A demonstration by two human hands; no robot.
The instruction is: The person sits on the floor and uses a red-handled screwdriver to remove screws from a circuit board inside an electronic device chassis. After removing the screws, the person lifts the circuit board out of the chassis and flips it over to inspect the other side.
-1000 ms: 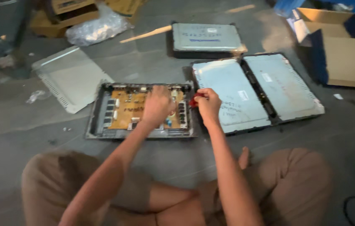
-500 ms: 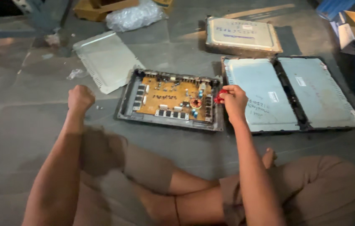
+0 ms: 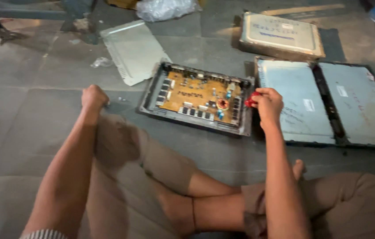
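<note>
1. The person sits cross-legged on a grey stone floor (image 3: 28,146), looking down at an opened electronics unit (image 3: 196,98) lying just above the middle of the frame: a dark metal tray holding an orange circuit board (image 3: 198,95) with rows of small components.

2. The right hand (image 3: 267,104) sits at the right edge of that tray. Its fingers are curled and pinched around a small red-handled tool (image 3: 251,100), probably a screwdriver; the tip is hidden, so whether it touches the tray's rim cannot be told.

3. The left hand (image 3: 93,96) is well apart from the unit, left of centre, closed into a loose fist above the left knee. The fingers are folded in; whether they enclose anything small cannot be told.

4. Judged from this, the step in hand is work on the right rim of the open tray with the tool, likely on a fastener at that edge, with only 1 hand on the job.

5. The next move would call for seating the tool's tip squarely on whatever it addresses and steadying the tray, since nothing holds it down.

6. Around it: a pale metal cover plate (image 3: 134,51) lies to the upper left, touching or just beside the tray's corner. 2 grey panels in a dark frame (image 3: 329,102) lie to the right, just beside the right hand. Another closed unit (image 3: 280,35) rests at the upper right, and a crumpled clear plastic bag (image 3: 165,9) sits at the top edge.
</note>
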